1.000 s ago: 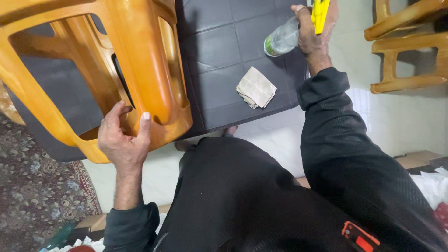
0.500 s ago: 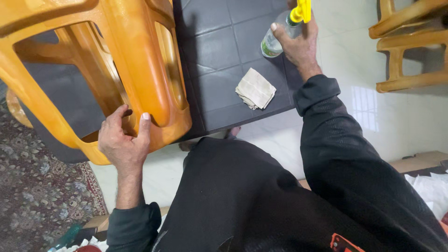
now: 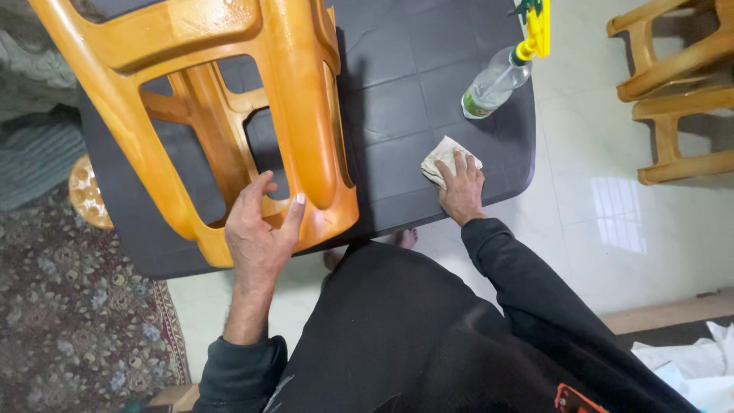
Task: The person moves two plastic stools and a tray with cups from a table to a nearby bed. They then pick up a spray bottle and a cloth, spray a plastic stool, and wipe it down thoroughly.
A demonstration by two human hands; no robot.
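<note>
An orange plastic chair [image 3: 229, 99] lies on a dark grey table [image 3: 397, 145]. My left hand [image 3: 260, 229] grips the chair's near edge, thumb on top. My right hand [image 3: 461, 187] rests flat on a folded beige cloth [image 3: 442, 154] near the table's right front corner. A clear spray bottle [image 3: 495, 82] with a yellow trigger head stands alone on the table's right side, beyond the cloth.
More orange chairs [image 3: 673, 84] stand on the pale tiled floor at the right. A patterned rug [image 3: 69, 306] covers the floor at the left. White crumpled material [image 3: 688, 367] lies at the lower right.
My right hand let go of the spray bottle, which now stands on the table, and came down onto the cloth. The left hand kept its hold on the chair.
</note>
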